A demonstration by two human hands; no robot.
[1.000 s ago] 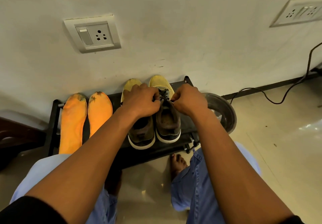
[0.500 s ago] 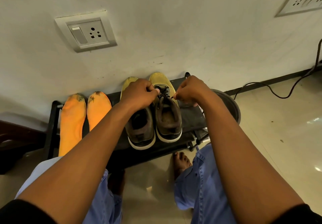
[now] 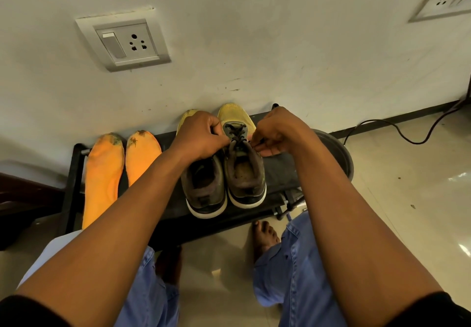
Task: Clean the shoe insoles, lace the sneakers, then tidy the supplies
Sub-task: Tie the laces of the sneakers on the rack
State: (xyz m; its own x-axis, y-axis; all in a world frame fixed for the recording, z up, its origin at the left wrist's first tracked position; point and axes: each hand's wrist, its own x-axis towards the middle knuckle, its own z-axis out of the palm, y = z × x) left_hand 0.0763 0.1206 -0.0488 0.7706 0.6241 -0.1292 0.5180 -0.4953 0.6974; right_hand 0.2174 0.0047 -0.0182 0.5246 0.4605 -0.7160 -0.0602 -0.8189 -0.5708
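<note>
Both hands have drawn slightly apart, tensioning the lace [image 3: 237, 133]. Left hand [image 3: 201, 135] and right hand [image 3: 275, 133] fingers pinch lace ends on the right sneaker [image 3: 244, 174]. Lacing is under way; orange insoles [image 3: 102, 174] lie out, tidying remains.

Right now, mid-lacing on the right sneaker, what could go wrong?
1. Both hands, left hand and right hand, pull the lace outward; the right sneaker stands free on the rack and could tip or slide toward its front edge.
2. The left sneaker sits against it, heel near that edge, so a jolt might knock it off.
3. The insoles still show dark stains at the toes; they may need more cleaning.
</note>
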